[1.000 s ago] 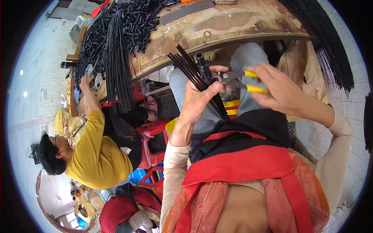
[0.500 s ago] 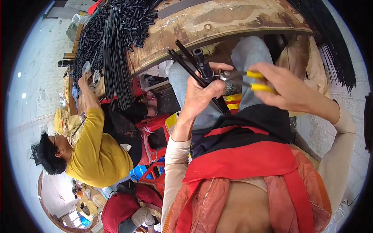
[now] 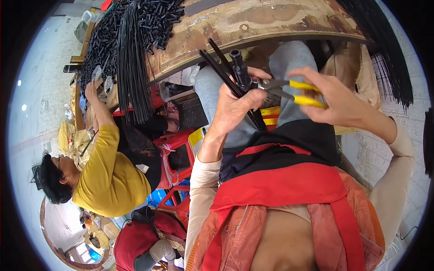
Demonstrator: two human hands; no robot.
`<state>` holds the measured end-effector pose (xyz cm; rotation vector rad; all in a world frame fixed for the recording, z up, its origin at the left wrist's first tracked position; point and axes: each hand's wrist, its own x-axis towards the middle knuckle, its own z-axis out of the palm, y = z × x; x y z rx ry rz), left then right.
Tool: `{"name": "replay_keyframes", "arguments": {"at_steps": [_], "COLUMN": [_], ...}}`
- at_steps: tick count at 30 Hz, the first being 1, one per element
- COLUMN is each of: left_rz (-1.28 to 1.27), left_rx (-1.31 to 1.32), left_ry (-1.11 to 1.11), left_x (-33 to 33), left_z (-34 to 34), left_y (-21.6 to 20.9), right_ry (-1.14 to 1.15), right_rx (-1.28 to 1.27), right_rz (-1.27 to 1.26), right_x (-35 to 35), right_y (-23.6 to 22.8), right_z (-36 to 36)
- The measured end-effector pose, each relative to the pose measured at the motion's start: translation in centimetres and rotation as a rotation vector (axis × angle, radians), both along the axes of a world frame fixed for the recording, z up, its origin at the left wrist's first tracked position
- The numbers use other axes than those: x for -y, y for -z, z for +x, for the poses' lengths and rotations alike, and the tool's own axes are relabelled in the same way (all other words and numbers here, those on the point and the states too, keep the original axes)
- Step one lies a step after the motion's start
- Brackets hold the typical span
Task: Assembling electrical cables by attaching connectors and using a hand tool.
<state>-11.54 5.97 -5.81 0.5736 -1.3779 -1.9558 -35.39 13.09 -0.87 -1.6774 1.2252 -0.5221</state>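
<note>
In front of my knees, my left hand (image 3: 237,106) is wrapped round several long black rods (image 3: 217,70) and a stepped black tube (image 3: 241,74) with a round open end. The rods slant down past the palm toward my lap. My right hand (image 3: 327,92) grips a pair of pliers (image 3: 310,100) with yellow handles, its fingers partly round them. The handles are spread apart. The metal jaws reach left to a small shiny metal part (image 3: 262,85) beside the tube, close to my left thumb. What exactly the jaws hold is too small to tell.
A worn wooden table (image 3: 266,22) lies beyond my knees. On its left are a pile of short black tubes (image 3: 101,49) and a bundle of thin black rods (image 3: 131,67); more rods (image 3: 384,54) hang at the right. At left a person in yellow (image 3: 113,171) reaches to the pile.
The stepped tube and rods have shifted slightly right and down with my left hand. My right hand and the pliers have moved a little, with the handles now spread wider.
</note>
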Motion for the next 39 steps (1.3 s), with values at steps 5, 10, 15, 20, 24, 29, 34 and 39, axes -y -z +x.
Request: {"name": "replay_keyframes", "arguments": {"at_steps": [5,10,15,20,24,29,34,39], "left_rz": [-0.017,0.003,0.003,0.021,0.019,-0.037,0.026,0.129], "left_rx": [-0.029,-0.028,-0.002,-0.002,0.003,0.194,-0.010,-0.080], "left_ry": [-0.033,-0.034,-0.016,-0.041,-0.031,-0.142,-0.191,-0.165], "left_x": [-0.7,-0.6,-0.7,-0.8,-0.2,0.0,3.3,5.1], "left_z": [-0.5,-0.2,0.2,-0.2,-0.4,-0.6,-0.2,-0.9], "left_y": [-0.3,-0.1,-0.1,0.3,0.0,-0.9,2.2,3.1], "right_ry": [-0.072,-0.045,-0.043,-0.069,0.019,-0.015,0.086,0.293], "right_rx": [-0.160,-0.127,-0.267,-0.108,-0.171,-0.169,-0.251,-0.641], "right_rz": [-0.200,-0.112,0.041,0.178,0.409,0.230,-0.421,-0.725], "right_x": [0.4,0.3,0.0,0.3,1.0,1.7,8.9,22.3], "right_y": [1.3,0.1,-2.0,-2.7,-4.3,-2.4,2.3,3.8], "right_z": [0.1,0.9,1.2,0.6,1.3,1.2,-3.0,-9.7]}}
